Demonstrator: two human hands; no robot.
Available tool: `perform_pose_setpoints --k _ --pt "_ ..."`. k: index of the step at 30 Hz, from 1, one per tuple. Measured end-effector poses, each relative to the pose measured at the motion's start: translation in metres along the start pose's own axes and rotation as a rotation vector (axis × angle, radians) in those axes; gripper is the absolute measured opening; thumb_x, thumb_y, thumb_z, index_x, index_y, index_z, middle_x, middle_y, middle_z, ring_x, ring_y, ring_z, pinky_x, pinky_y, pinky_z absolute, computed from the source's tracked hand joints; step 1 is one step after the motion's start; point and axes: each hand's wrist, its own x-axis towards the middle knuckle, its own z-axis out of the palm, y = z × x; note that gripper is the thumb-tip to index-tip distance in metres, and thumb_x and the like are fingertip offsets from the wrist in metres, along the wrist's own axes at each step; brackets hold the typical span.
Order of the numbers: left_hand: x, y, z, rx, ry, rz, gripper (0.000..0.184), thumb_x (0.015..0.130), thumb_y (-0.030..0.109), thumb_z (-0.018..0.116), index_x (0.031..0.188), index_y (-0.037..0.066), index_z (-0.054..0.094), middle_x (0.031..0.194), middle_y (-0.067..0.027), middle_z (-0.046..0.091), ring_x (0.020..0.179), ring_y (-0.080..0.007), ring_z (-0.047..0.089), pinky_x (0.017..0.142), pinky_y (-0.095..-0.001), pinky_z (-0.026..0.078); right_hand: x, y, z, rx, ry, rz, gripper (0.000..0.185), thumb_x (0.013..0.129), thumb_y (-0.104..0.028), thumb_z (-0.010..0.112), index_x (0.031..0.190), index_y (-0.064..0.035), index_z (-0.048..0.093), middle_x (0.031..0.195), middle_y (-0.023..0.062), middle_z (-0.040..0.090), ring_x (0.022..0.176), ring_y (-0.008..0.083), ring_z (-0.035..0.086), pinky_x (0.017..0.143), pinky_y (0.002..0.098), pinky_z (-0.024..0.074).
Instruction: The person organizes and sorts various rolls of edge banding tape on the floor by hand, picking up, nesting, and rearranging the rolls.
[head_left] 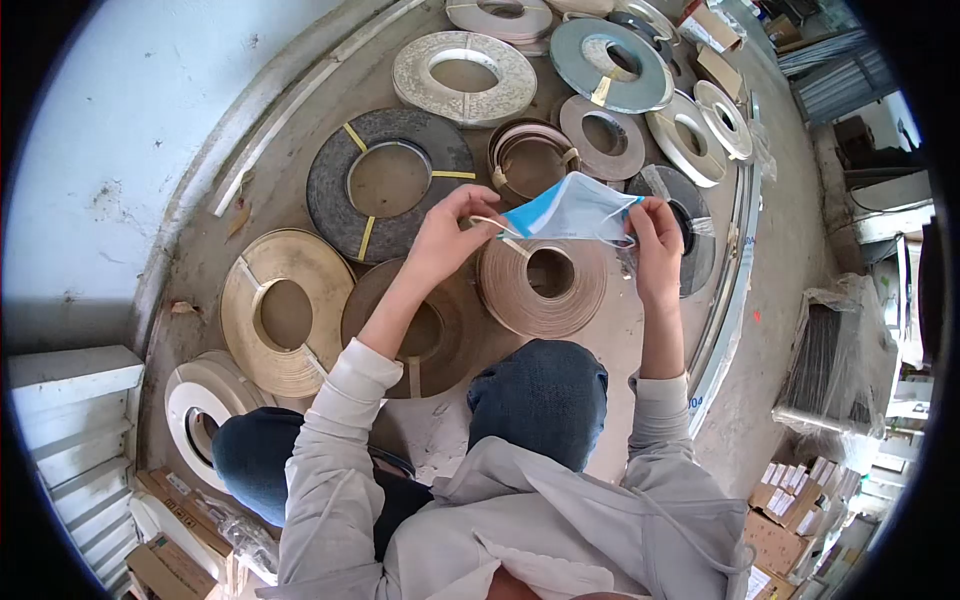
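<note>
A light blue and white face mask [578, 208] is stretched between my two hands, above the coils on the floor. My left hand [452, 232] pinches it at the left end, where a white ear loop shows by the fingers. At the other end, my right hand [657, 240] has its fingers closed on the mask's edge, with an ear loop hanging beside them. Beneath the mask lies a brown coil of edge banding [510, 290]. A dark grey coil [335, 195] with yellow tape lies to the left of my left hand.
Several more coils, among them a cream one [240, 310] and a blue-grey one [570, 60], cover the floor around my knees. Long metal strips [735, 300] run along the right. A plastic-wrapped stack [835, 365] and cardboard boxes [785, 540] stand farther right. A white wall [100, 150] rises at left.
</note>
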Motion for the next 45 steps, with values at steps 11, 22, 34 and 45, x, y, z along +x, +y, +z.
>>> perform_pose_setpoints --k 11,22,34,45 --pt "-0.001 0.028 -0.016 -0.399 -0.051 0.024 0.015 0.087 0.015 0.056 0.094 0.002 0.061 0.083 -0.0034 0.060 0.087 -0.0139 0.055 0.084 -0.0301 0.042 0.002 0.031 0.011 0.048 0.045 -0.109 0.011 0.086 -0.013 0.058 0.088 -0.0037 0.052 0.067 -0.0001 0.052 0.057 0.0058 0.046 0.052 0.0208 0.0368" --pt "-0.021 0.091 -0.024 -0.409 -0.343 0.159 0.034 0.092 0.020 0.048 0.119 0.000 0.053 0.086 -0.0068 0.058 0.072 -0.0104 0.053 0.074 -0.0248 0.043 -0.003 0.045 0.015 -0.075 0.046 0.102 0.046 0.085 -0.047 0.058 0.088 -0.0015 0.055 0.067 0.0040 0.055 0.056 0.0118 0.051 0.052 0.0246 0.0401" --pt "-0.056 0.177 -0.048 -0.658 -0.583 0.871 0.079 0.078 0.027 0.070 0.141 0.007 0.024 0.099 -0.0221 0.060 0.060 -0.0147 0.061 0.061 -0.0260 0.050 -0.057 -0.142 -0.034 0.979 -0.696 -0.548 0.038 0.091 -0.044 0.042 0.101 -0.0109 0.057 0.074 0.0081 0.063 0.057 0.0157 0.055 0.057 0.0310 0.0478" --pt "-0.083 0.237 -0.028 -0.496 -0.344 1.269 0.045 0.084 0.031 0.062 0.127 0.030 0.051 0.100 -0.0035 0.062 0.083 -0.0155 0.055 0.086 -0.0431 0.035 -0.075 -0.226 -0.036 0.472 -1.064 -1.255 0.010 0.081 -0.019 0.059 0.086 -0.0135 0.065 0.058 0.0015 0.054 0.062 0.0103 0.058 0.057 0.0261 0.0507"
